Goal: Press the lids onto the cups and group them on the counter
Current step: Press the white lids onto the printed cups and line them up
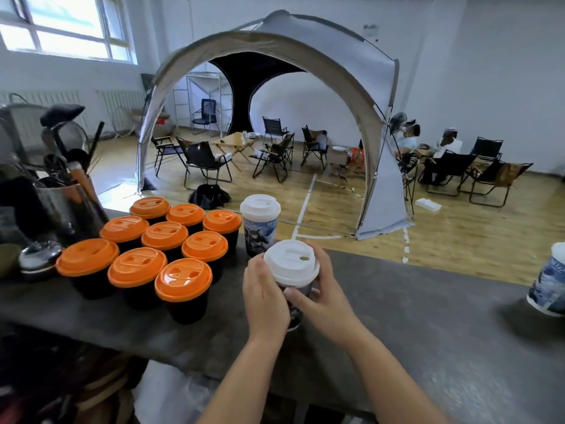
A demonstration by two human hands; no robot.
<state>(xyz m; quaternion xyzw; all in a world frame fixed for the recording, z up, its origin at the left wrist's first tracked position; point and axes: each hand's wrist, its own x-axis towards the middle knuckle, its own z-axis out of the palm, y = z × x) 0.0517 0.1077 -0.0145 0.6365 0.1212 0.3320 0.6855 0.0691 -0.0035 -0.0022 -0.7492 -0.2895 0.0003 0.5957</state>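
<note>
A printed paper cup with a white lid (291, 262) stands on the dark counter (412, 325), and both my hands wrap its body just under the lid. My left hand (265, 296) grips its left side. My right hand (321, 296) grips its right side, thumb across the front. Behind it stands a second white-lidded printed cup (260, 223). To the left, several black cups with orange lids (159, 255) sit packed together in rows.
Another printed cup (550, 286) stands at the counter's right edge, partly cut off. A metal holder full of utensils (61, 191) and a shiny metal bell (38, 258) crowd the far left. Beyond the counter is a room with a tent, folding chairs and seated people.
</note>
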